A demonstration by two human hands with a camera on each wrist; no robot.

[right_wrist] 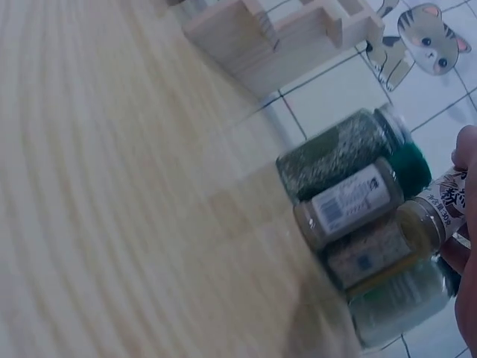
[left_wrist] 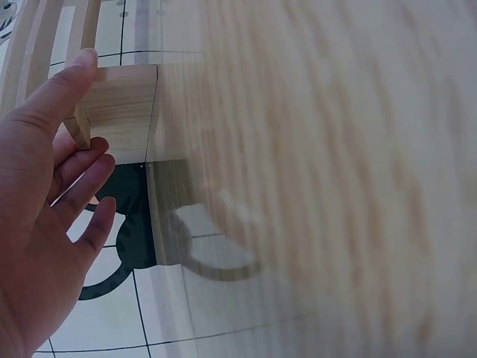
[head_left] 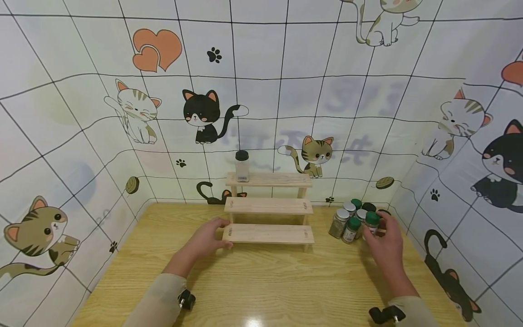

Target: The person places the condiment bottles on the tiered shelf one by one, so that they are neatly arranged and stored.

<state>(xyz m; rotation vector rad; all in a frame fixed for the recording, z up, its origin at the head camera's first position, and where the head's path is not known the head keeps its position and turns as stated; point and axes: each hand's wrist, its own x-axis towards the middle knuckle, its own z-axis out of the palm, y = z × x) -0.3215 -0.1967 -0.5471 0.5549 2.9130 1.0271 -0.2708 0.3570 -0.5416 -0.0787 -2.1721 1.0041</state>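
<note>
My left hand holds the left end of the lowest tier of a three-step wooden rack. The left wrist view has the thumb over the board's edge and the fingertips below it. At the right, my right hand grips a green-capped spice jar, whose printed label shows in the right wrist view. That jar is raised against a cluster of several other spice jars, among them a silver-capped one with dark flakes and a green-capped one.
A black-capped clear jar stands on the rack's top tier, near its left end. The wood-grain table meets a cat-print wall cloth behind and on both sides.
</note>
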